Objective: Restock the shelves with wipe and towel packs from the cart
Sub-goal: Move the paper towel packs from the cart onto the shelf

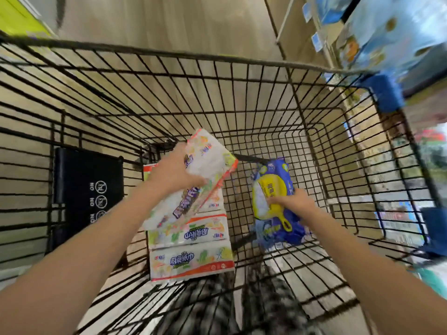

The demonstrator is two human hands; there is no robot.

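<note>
Wire cart (150,49): left hand (174,172) clamped round towel pack (210,157), right hand (292,201) round wipe pack (271,180).

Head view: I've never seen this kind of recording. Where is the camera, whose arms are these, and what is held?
No robot here: the camera sits on a person's head, looking down into a black wire cart. Both bare arms are that person's own. The left hand grips a white towel pack, raised and tilted above other towel packs lying in the cart. The right hand grips a blue and yellow pack low in the cart; whether it rests on the bottom is unclear. Blurred shelves show at upper right.
</note>
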